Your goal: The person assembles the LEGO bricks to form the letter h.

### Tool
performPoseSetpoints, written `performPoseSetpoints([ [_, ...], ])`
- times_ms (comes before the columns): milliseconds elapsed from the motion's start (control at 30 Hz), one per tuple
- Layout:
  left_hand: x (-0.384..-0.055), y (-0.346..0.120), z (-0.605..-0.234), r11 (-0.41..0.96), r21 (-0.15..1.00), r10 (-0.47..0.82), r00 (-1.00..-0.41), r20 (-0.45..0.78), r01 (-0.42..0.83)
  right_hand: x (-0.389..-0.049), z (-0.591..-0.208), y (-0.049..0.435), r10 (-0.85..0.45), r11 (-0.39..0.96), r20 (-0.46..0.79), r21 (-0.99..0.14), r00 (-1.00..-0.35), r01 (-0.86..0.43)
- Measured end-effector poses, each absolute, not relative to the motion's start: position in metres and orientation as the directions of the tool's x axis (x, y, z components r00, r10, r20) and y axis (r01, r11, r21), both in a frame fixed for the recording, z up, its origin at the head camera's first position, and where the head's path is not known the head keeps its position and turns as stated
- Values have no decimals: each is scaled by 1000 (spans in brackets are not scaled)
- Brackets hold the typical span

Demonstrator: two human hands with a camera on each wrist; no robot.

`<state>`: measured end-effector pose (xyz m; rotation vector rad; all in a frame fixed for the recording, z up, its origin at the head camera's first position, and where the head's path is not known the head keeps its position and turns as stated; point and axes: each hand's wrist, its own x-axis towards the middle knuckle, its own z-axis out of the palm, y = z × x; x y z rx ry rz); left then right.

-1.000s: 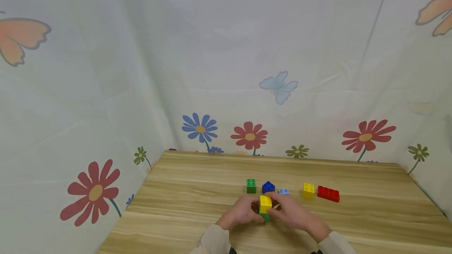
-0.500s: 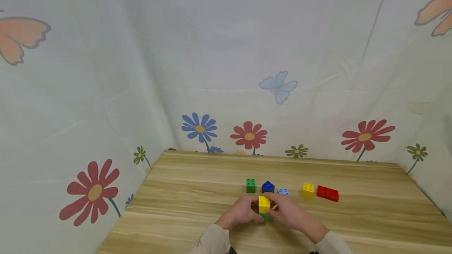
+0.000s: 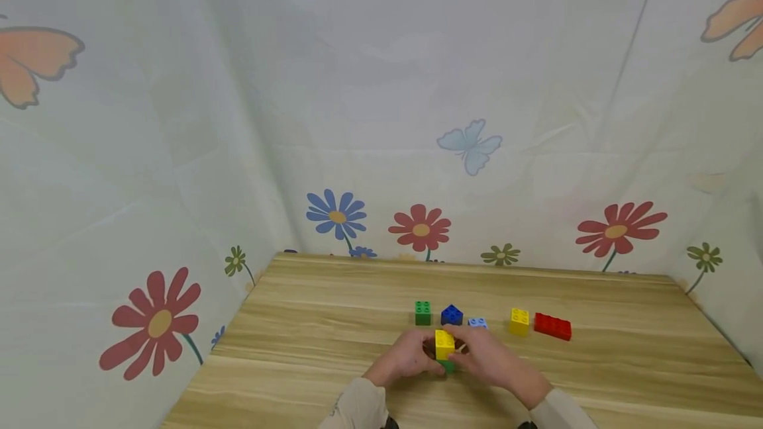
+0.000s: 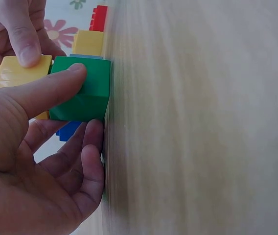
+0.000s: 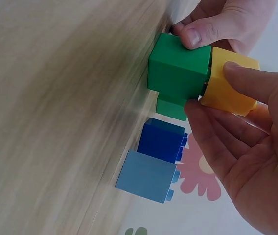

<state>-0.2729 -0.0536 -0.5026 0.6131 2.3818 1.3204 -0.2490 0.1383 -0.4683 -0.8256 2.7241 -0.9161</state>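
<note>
In the head view, a yellow toy building block [image 3: 444, 344] sits on top of a green building block [image 3: 448, 366] near the front of the table. My left hand [image 3: 411, 353] grips the green block, thumb on its near side, fingers behind and low by the tabletop. My right hand [image 3: 490, 356] holds the yellow block between thumb and fingers. From the right wrist, the yellow block [image 5: 220, 90] lines up with the green block [image 5: 178, 63], and a narrow dark gap shows between them. Part of the yellow block's far side is hidden by the right fingers.
Just beyond the hands lie a second green block [image 3: 422, 313], a dark blue block [image 3: 452, 315] and a light blue block [image 3: 477, 324]. Farther right are another yellow block [image 3: 520, 322] and a long red block [image 3: 552, 326]. A flowered curtain [image 3: 381, 118] backs the wooden table [image 3: 334, 296].
The held yellow block and the right hand have shifted very slightly left. Both hands keep their grips, and the loose blocks stay in place.
</note>
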Motion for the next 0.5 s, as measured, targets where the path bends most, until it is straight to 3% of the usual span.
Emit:
performPoseSetpoints([
  [500,-274,-54,-500,478,854,536,-838,-100,204,-250,-465,140,-552,642,3,-636,-834,-428],
])
